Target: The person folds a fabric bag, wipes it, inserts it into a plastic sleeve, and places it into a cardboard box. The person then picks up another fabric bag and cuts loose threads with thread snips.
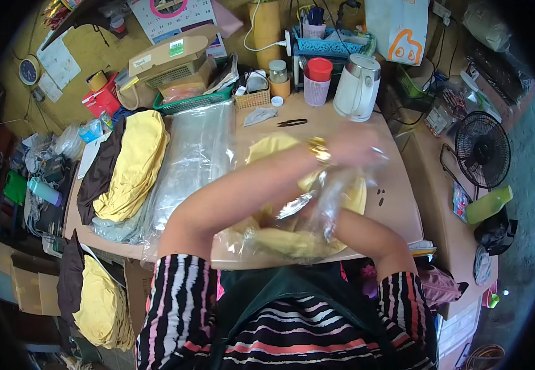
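Observation:
Yellow folded fabric [295, 243] lies on the table in front of me, partly covered by crumpled clear plastic [329, 200] that looks like a bag. My left arm crosses over it to the upper right. The left hand [363, 147], with a gold band at its wrist, is smeared by motion above the fabric's right side, so its fingers cannot be read. Lower down, my right hand [304, 217] reaches leftward in among the plastic and fabric. Its fingers are mostly hidden by the plastic and my left forearm.
Flat clear plastic bags [193, 154] lie left of the work, beside a stack of yellow and brown fabric [135, 163]. Thread snips [292, 123] rest behind it. A white kettle [357, 86] and a red-lidded cup [318, 80] stand at the back. A fan [482, 150] is at right.

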`<action>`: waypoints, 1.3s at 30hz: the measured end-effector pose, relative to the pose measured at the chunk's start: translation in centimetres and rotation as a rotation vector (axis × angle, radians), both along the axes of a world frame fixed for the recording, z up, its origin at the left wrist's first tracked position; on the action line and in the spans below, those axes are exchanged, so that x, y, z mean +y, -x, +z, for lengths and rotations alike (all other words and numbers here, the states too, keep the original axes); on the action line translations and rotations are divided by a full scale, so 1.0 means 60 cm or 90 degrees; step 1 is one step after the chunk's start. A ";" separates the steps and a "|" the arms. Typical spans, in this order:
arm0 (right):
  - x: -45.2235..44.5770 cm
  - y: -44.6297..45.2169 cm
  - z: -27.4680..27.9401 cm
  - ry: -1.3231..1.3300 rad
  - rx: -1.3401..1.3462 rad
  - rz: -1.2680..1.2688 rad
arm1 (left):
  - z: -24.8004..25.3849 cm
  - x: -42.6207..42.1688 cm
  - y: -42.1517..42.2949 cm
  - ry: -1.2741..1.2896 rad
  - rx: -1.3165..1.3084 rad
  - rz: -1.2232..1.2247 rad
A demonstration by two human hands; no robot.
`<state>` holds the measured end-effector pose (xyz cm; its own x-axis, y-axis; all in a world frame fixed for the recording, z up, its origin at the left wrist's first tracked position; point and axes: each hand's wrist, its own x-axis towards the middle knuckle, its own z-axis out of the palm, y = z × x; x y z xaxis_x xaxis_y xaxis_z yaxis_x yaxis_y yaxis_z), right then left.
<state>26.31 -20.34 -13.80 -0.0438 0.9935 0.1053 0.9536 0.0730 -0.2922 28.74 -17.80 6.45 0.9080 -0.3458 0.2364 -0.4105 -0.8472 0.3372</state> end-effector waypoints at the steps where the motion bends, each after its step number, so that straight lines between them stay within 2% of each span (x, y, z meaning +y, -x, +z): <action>1: 0.020 -0.027 0.010 -0.007 0.055 -0.003 | -0.008 -0.044 -0.018 -0.020 -0.007 -0.030; 2: 0.034 -0.056 0.018 -0.009 0.104 -0.009 | -0.003 -0.100 -0.017 -0.007 -0.013 -0.029; 3: 0.043 -0.080 0.030 0.005 0.119 -0.030 | -0.012 -0.154 -0.019 -0.007 -0.087 -0.097; 5: 0.043 -0.115 0.037 0.026 0.122 -0.075 | -0.032 -0.253 0.026 0.074 -0.315 -0.197; 7: 0.020 -0.134 0.039 0.056 0.074 -0.149 | 0.022 -0.283 0.100 -0.171 -0.233 -0.257; 8: 0.004 -0.138 0.037 0.076 0.041 -0.190 | 0.011 -0.283 0.122 -0.170 -0.232 -0.261; 10: -0.035 -0.136 0.024 0.111 -0.005 -0.273 | -0.021 -0.264 0.151 0.188 -0.458 -0.132; 11: -0.049 -0.131 0.016 0.124 -0.017 -0.303 | -0.030 -0.218 0.174 0.143 -0.377 -0.092; 12: -0.059 -0.126 0.009 0.132 -0.022 -0.323 | -0.044 -0.167 0.190 0.164 -0.320 -0.026; 14: -0.063 -0.117 0.001 0.143 -0.030 -0.348 | -0.100 -0.056 0.224 0.233 -0.194 0.224; 15: -0.058 -0.116 0.002 0.137 -0.025 -0.350 | -0.143 -0.017 0.244 0.267 -0.157 0.344; 16: -0.042 -0.120 0.007 0.145 -0.019 -0.357 | -0.222 0.013 0.257 0.294 -0.179 0.447; 17: -0.027 -0.127 0.007 0.153 -0.014 -0.365 | -0.260 0.012 0.270 0.291 -0.177 0.443; 19: -0.007 -0.139 -0.003 0.203 -0.006 -0.379 | -0.307 -0.002 0.291 0.984 -0.011 0.434; 20: -0.004 -0.154 -0.049 0.208 -0.004 -0.381 | -0.308 -0.013 0.294 0.987 -0.006 0.434; 22: 0.012 -0.205 -0.167 0.016 0.214 -0.269 | -0.303 -0.030 0.293 1.176 0.109 0.298; 23: -0.001 -0.190 -0.117 0.063 0.138 -0.254 | -0.308 -0.030 0.302 1.174 0.110 0.297; 25: -0.033 -0.152 0.050 0.220 -0.103 -0.236 | -0.322 -0.029 0.315 1.221 0.328 0.286; 27: -0.048 -0.126 0.157 0.287 -0.201 -0.211 | -0.262 -0.007 0.342 1.194 0.412 0.263; 29: -0.039 -0.137 0.065 0.083 0.010 -0.314 | -0.265 0.015 0.352 1.155 0.498 0.310; 30: -0.041 -0.146 0.025 0.082 0.001 -0.241 | -0.301 0.024 0.337 1.210 0.342 0.204; 31: -0.043 -0.130 0.029 0.079 -0.008 -0.168 | -0.307 0.037 0.332 1.211 0.343 0.203; 32: -0.035 -0.109 0.015 0.061 -0.088 -0.125 | -0.305 0.057 0.329 1.326 0.341 0.235; 33: -0.053 -0.120 0.017 0.110 -0.070 -0.096 | -0.303 0.071 0.327 1.441 0.335 0.268; 34: -0.053 -0.156 -0.030 0.129 -0.077 -0.126 | -0.298 0.070 0.326 1.399 0.328 0.238; 36: -0.052 -0.186 -0.028 0.151 -0.087 -0.155 | -0.311 0.060 0.326 1.386 0.375 0.212; 37: -0.066 -0.163 0.057 0.143 0.122 -0.219 | -0.316 0.053 0.323 1.369 0.424 0.187; 39: -0.064 -0.113 0.092 0.133 0.335 -0.282 | -0.318 0.029 0.307 1.386 0.433 0.152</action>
